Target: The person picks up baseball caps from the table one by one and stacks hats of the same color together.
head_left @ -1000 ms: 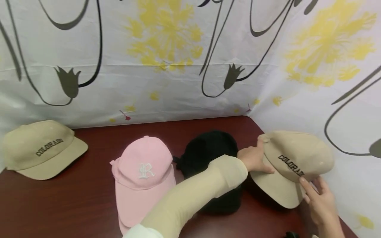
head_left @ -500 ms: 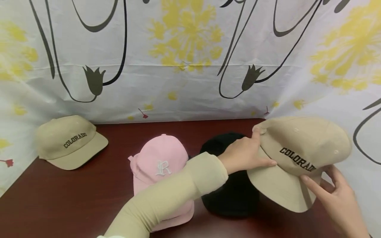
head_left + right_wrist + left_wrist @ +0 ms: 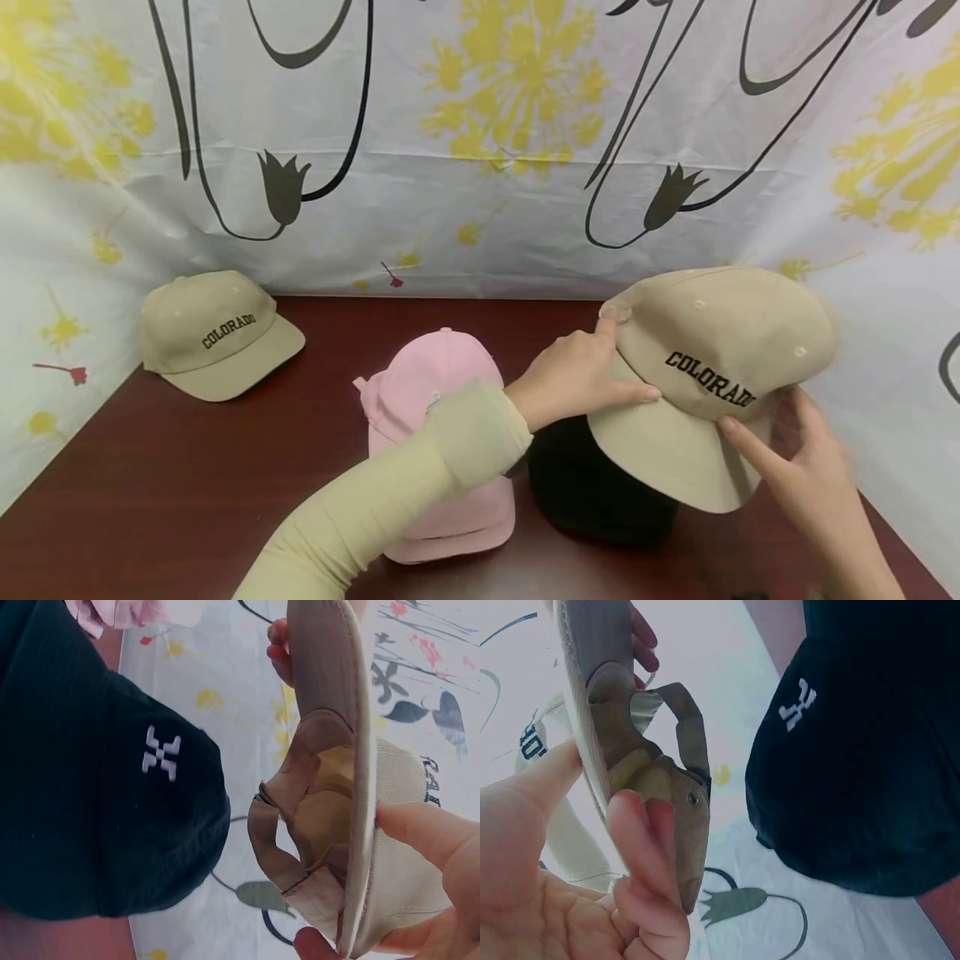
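Both hands hold a beige baseball cap [image 3: 712, 342] with COLORADO in dark letters, raised at the right of the head view. My left hand [image 3: 573, 379] grips it where brim meets crown, thumb on the front. On the opposite side, my right hand [image 3: 806, 467] holds it with the thumb near the last letters and fingers behind. Its hollow inside and back strap [image 3: 691, 739] show in the left wrist view. A black cap [image 3: 600, 492] with a small white emblem [image 3: 161, 754] sits just below and left, partly covered by the held cap in the head view.
A pink cap [image 3: 442, 358] stands left of the black one, partly behind my left sleeve [image 3: 390, 500]. Another beige COLORADO cap [image 3: 217, 325] sits at the table's far left. White patterned sheeting [image 3: 480, 233] walls the dark red table [image 3: 150, 483] at back and sides.
Both hands have raised the beige cap off the table and carried it left, so it now overlaps the black cap. The head view has turned right to left, shifting the other caps rightward.
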A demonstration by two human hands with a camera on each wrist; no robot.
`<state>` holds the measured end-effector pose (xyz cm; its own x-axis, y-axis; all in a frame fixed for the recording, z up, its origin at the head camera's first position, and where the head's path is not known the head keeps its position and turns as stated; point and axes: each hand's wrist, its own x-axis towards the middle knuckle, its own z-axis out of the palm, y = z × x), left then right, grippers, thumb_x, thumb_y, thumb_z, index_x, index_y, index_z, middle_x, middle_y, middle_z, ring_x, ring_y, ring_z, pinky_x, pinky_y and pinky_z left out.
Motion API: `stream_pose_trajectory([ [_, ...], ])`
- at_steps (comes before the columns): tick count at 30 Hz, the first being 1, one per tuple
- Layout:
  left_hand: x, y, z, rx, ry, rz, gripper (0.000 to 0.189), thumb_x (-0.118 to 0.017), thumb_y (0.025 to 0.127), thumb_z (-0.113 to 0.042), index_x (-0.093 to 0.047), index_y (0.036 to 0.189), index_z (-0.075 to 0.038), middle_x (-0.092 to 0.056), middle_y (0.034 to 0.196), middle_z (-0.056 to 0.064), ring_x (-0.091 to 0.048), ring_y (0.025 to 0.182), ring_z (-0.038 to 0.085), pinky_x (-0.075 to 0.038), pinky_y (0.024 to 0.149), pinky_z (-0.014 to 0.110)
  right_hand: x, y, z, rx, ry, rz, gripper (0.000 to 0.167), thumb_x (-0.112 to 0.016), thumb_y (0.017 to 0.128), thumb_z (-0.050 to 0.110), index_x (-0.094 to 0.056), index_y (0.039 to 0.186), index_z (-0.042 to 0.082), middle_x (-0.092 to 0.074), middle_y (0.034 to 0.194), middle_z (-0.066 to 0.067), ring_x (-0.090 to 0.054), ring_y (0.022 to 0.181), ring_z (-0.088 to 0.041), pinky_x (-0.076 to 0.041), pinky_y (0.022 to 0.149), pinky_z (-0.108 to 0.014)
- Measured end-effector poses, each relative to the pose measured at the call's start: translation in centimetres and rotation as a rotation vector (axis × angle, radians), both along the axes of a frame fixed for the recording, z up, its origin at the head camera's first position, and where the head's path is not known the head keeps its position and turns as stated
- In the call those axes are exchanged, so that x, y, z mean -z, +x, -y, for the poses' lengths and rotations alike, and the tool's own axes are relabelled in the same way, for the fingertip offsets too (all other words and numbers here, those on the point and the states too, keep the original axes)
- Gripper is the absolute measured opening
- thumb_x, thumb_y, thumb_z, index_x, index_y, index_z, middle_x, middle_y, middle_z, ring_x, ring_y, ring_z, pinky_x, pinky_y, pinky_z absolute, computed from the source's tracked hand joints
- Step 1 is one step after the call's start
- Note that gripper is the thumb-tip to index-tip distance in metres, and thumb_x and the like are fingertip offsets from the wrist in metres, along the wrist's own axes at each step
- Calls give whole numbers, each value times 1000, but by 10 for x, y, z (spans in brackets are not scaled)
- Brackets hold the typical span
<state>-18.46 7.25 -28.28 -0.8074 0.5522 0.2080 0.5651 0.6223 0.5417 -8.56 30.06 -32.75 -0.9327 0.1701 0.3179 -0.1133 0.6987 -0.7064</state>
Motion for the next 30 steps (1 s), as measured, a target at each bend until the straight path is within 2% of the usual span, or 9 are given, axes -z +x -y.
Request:
stream_pose_trajectory([
  [2, -1, 0, 7, -10, -1, 4, 89, -72, 70, -53, -27, 138, -17, -62, 77, 0, -58, 67, 12, -43, 58, 24, -2, -3, 7, -25, 3, 6, 76, -62, 88, 18, -14, 148, 18, -38, 133, -26, -38, 103, 13, -33, 74, -1],
  [8, -3, 0, 30, -65, -42, 28, 93, -70, 70, -56, -26, 142, -16, -65, 91, 5, -61, 78, 18, -45, 62, 28, -9, -13, 28, -87, 22, 37, 76, -61, 90, 22, -13, 148, 18, -43, 128, -22, -38, 98, 13, -36, 71, -5],
  [12, -5, -1, 46, -102, -65, 47, 95, -69, 71, -57, -23, 144, -16, -64, 97, 9, -62, 83, 20, -46, 67, 31, -13, -21, 43, -127, 39, 55, 78, -60, 90, 23, -10, 148, 13, -43, 127, -25, -49, 106, -12, -39, 69, -8],
  [15, -6, -1, 59, -132, -68, 58, 97, -68, 72, -59, -21, 145, -16, -64, 101, 11, -62, 86, 22, -47, 71, 33, -18, -27, 53, -167, 31, 60, 78, -59, 90, 23, -8, 148, 9, -42, 128, -25, -51, 106, -33, -42, 68, -10],
  [19, -8, 1, 74, -165, -50, 52, 100, -67, 72, -60, -19, 145, -12, -64, 98, 13, -62, 84, 21, -47, 70, 34, -22, -34, 66, -216, 29, 37, 78, -60, 90, 23, -9, 148, 11, -39, 132, -22, -53, 103, -31, -47, 67, -19],
  [22, -9, 2, 87, -185, -39, 48, 102, -66, 72, -60, -16, 146, -10, -64, 91, 12, -62, 81, 19, -47, 69, 33, -24, -38, 77, -244, 34, 36, 79, -59, 90, 26, -7, 148, 13, -29, 140, -22, -51, 107, -38, -49, 72, -37],
  [25, -9, 4, 101, -212, -39, 49, 105, -66, 72, -60, -12, 147, -11, -62, 84, 10, -61, 74, 17, -47, 64, 32, -26, -43, 89, -281, 10, 56, 81, -59, 90, 26, -4, 148, 12, -15, 147, -23, -42, 116, -46, -46, 76, -52],
  [30, -6, 7, 128, -265, -33, 51, 107, -67, 71, -61, -6, 148, -19, -63, 90, 12, -61, 73, 18, -47, 65, 33, -22, -53, 113, -338, -30, 67, 82, -61, 88, 27, -6, 148, 12, -15, 145, -24, -43, 117, -44, -47, 76, -50],
])
